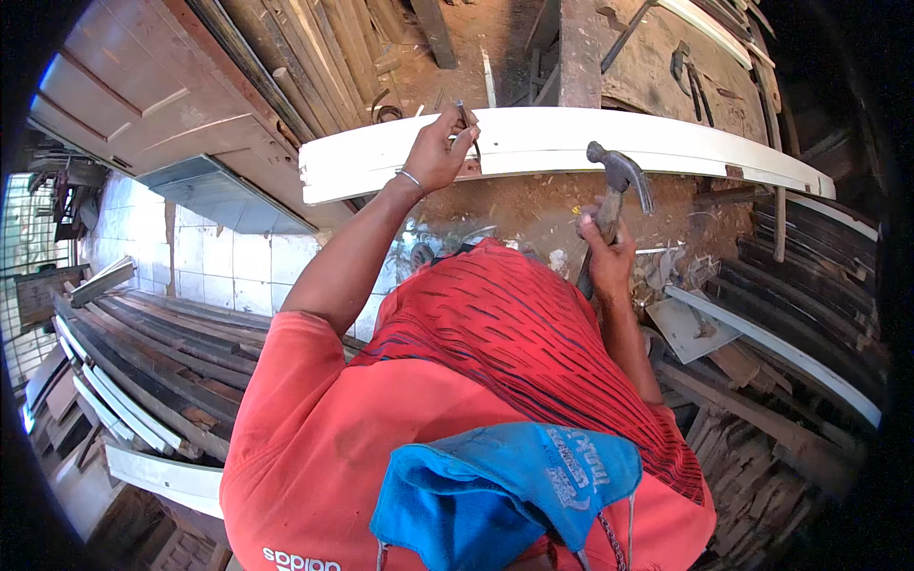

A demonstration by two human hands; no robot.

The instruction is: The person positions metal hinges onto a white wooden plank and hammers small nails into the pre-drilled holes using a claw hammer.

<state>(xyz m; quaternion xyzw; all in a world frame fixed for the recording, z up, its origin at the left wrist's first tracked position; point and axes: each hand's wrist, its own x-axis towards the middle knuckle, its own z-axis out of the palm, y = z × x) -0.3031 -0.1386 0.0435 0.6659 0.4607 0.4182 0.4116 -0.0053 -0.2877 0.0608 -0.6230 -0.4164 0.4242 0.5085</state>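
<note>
A long white-painted wooden beam (571, 133) lies crosswise in front of me. My left hand (440, 152) is closed over it, fingers wrapped round a slim dark chisel (464, 114) held upright. The chisel's lower end is at the beam's near edge, beside a small bare-wood patch (470, 167). To the right, my right hand (609, 249) grips the worn wooden handle of a claw hammer (621, 173). The hammer is raised, its dark metal head close to the beam's near edge and apart from the chisel. Part of its handle is hidden by my fingers.
Beyond the beam is a wooden bench (666, 71) with pincers (700, 95) on it. A brown panelled door (143, 81) and a glass sheet (214, 190) stand at left. Stacked planks (171, 343) and dark timber (790, 285) flank me; shavings litter the floor.
</note>
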